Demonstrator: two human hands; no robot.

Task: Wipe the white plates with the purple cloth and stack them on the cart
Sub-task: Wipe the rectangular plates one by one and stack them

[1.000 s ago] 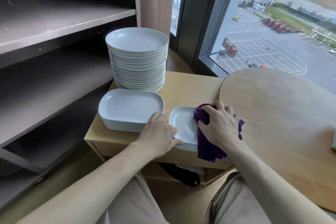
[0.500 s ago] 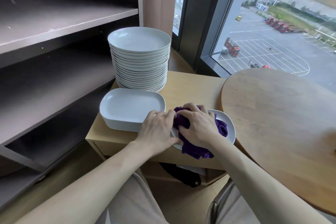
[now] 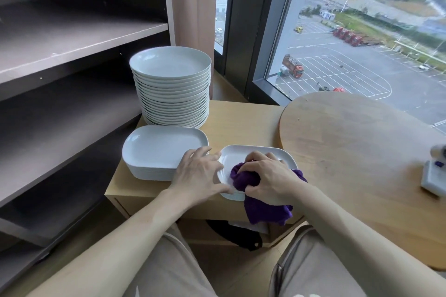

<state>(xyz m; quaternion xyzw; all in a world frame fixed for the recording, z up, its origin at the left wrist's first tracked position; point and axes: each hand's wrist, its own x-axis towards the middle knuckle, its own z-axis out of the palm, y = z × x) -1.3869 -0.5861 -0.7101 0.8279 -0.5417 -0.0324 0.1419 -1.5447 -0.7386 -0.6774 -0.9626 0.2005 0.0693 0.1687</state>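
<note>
Grip is the thing to look at here: the person's right hand is clenched round a wad of the soft dark purple cloth. It presses the wad down into the small white rectangular ceramic plate, and the cloth's loose end hangs over the near edge. Bunching it like that probably gives a firmer pad to scrub with.

The left hand isn't gripping anything. Its fingers lie spread and fairly straight along the plate's left rim, thumb at the near corner. That looks like bracing, so the plate doesn't skate around under the wiping.

The plate sits flat on the front right of the light wooden cart, just beside a low stack of bigger white rectangular plates. Behind that is a tall stack of white round plates. With both piles that close, stacking the wiped plate should be a short reach, though which pile it belongs on isn't obvious.

Right of the cart is a round-edged wooden table, and to the left is dark grey shelving.
</note>
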